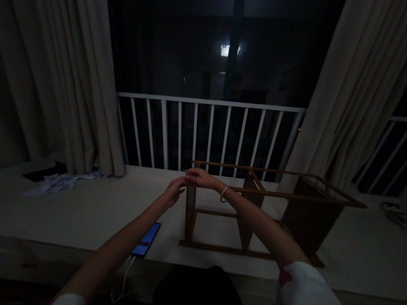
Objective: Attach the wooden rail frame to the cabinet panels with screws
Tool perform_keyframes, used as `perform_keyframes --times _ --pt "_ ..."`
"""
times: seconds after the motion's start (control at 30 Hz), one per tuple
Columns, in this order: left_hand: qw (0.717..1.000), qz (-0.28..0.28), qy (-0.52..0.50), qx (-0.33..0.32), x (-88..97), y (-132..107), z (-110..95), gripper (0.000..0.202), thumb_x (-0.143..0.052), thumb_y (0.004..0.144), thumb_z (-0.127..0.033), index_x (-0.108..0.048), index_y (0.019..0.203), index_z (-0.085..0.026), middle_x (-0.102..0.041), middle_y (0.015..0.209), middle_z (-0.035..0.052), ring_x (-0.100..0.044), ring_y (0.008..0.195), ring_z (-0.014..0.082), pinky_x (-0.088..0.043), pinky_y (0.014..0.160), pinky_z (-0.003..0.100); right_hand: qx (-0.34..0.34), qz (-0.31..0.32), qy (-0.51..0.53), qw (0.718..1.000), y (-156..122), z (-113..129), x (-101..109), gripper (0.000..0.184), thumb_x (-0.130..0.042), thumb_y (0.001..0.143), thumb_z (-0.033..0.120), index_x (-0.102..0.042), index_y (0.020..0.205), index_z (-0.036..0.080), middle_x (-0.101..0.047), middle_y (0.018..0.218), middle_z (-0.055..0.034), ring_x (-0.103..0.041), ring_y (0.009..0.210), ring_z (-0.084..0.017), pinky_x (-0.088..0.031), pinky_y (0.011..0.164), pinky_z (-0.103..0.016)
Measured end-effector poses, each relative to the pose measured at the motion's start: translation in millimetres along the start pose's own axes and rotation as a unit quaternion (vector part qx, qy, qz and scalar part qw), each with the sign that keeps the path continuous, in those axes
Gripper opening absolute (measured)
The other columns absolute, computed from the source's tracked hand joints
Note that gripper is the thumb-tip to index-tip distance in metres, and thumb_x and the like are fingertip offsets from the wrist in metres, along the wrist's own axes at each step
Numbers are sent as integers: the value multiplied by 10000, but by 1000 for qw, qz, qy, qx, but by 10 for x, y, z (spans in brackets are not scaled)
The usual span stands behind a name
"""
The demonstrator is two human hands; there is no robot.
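A dark brown wooden shelf frame lies on its side on a pale ledge. At its upper left corner, my right hand is bent with the fingers closed, a bangle on its wrist. My left hand comes up from below just left of that corner, its fingertips drawn together against the right hand's fingertips. Whatever the fingers pinch is too small and dark to make out. A thin line shows beside the fingertips.
A lit phone with a white cable lies at the ledge's front edge. Papers are to the left. Behind stand a white railing, a dark window and curtains. A black object is in front.
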State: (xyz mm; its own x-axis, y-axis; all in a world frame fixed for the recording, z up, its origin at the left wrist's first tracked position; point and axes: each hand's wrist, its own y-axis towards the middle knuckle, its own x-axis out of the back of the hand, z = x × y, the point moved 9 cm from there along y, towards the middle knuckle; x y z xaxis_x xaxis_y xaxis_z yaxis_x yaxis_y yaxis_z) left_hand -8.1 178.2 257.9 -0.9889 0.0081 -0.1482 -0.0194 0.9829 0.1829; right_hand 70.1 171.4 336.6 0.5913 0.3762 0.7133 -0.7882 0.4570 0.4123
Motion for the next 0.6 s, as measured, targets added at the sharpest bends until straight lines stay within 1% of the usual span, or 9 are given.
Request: perform_keyframes --times 0.13,0.27,0.4,0.5,0.6 --pt "1000 5 19 5 33 39 23 228 -498 590 -259 -575 805 -246 -590 939 -16 -468 949 177 -289 775 318 -2 -14 -84 996 30 12 17 308 -419 795 400 -542 784 118 -495 663 11 -421 609 -79 -297 570 -189" --pt "999 41 31 16 12 68 42 222 -481 596 -257 -566 801 -244 -589 968 -15 -451 979 192 -274 788 332 -9 -39 -121 992 85 -6 37 362 -338 836 399 -532 701 124 -491 619 6 -407 578 -76 -277 568 -197" --pt "998 59 30 20 8 77 46 217 -463 600 -251 -554 798 -246 -591 947 -18 -453 970 191 -277 790 332 -22 -45 -113 992 157 -68 7 382 -313 843 402 -494 649 127 -474 603 7 -403 566 -75 -281 562 -197" --pt "998 58 23 20 15 91 47 211 -461 598 -249 -546 790 -247 -590 922 -23 -457 959 188 -279 791 329 -14 -32 -82 996 196 -78 -35 398 -281 849 407 -471 637 129 -452 587 13 -386 546 -72 -289 546 -195" --pt "998 60 12 28 24 123 52 159 -477 590 -250 -534 737 -236 -584 871 -27 -464 927 183 -279 780 325 -5 -18 -51 999 207 -79 -56 403 -266 848 409 -450 624 130 -425 571 20 -365 531 -68 -293 532 -193"
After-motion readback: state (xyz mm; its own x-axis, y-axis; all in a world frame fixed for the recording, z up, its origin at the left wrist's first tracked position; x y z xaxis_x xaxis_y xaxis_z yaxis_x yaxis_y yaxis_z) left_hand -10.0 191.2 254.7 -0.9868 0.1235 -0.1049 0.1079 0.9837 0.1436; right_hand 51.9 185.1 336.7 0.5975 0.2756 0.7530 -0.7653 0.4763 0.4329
